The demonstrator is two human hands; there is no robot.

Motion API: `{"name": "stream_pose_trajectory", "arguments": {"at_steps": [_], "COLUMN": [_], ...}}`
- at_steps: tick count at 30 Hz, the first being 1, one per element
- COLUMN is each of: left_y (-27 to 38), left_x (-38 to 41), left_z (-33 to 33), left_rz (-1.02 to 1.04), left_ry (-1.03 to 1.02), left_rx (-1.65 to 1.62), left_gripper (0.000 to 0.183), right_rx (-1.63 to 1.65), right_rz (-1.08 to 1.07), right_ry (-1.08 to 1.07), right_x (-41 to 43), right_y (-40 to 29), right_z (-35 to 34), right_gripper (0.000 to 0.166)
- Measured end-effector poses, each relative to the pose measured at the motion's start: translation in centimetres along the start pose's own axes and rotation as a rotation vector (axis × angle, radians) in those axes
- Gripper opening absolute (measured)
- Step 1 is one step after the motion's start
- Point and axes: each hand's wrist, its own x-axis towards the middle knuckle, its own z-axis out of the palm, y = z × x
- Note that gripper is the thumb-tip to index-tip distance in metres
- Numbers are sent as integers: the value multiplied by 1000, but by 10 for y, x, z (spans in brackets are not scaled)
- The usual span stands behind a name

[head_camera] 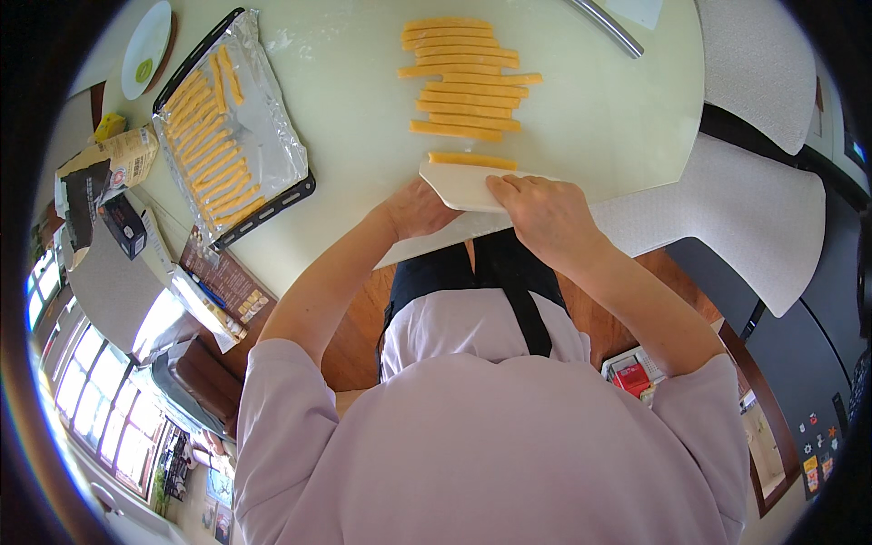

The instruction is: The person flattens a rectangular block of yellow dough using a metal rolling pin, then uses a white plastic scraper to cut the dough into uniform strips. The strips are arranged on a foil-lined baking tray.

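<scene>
My right hand (545, 211) grips a white dough scraper (463, 185) that lies along the near side of a yellow dough strip (472, 161). My left hand (424, 210) is at the scraper's left end, near the table edge; its fingertips are partly hidden under or behind the scraper, so its hold cannot be told. Beyond the lone strip, several yellow dough strips (470, 82) lie side by side on the pale table (599, 129). At the left, a foil-lined black baking tray (262, 129) holds a row of twisted dough sticks (211, 153).
A metal rod (613, 30) lies at the table's far right. A white plate (148, 48) with a green piece on it stands at the far left. Opened packaging (129, 160) and a brown printed sheet (231, 279) are left of the tray. Light grey chairs (736, 197) border the right side.
</scene>
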Motion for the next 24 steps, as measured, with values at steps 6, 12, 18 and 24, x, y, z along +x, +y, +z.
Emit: {"name": "stream_pose_trajectory", "arguments": {"at_steps": [6, 12, 18, 24], "left_y": [-1, -2, -3, 0], "left_x": [1, 2, 1, 3], "left_z": [-1, 3, 4, -5], "left_rz": [-57, -92, -179, -185], "left_ry": [-23, -26, -139, -232], "left_rx": [-108, -161, -174, -216], "left_gripper": [29, 29, 26, 31], "right_rx": [5, 12, 59, 81], "right_rz": [-1, -2, 36, 2], "right_ry": [-55, -77, -151, -83], "right_x": [2, 7, 12, 17], "right_y": [0, 2, -1, 2], "right_z": [-1, 6, 11, 11], "right_gripper": [13, 12, 8, 7]}}
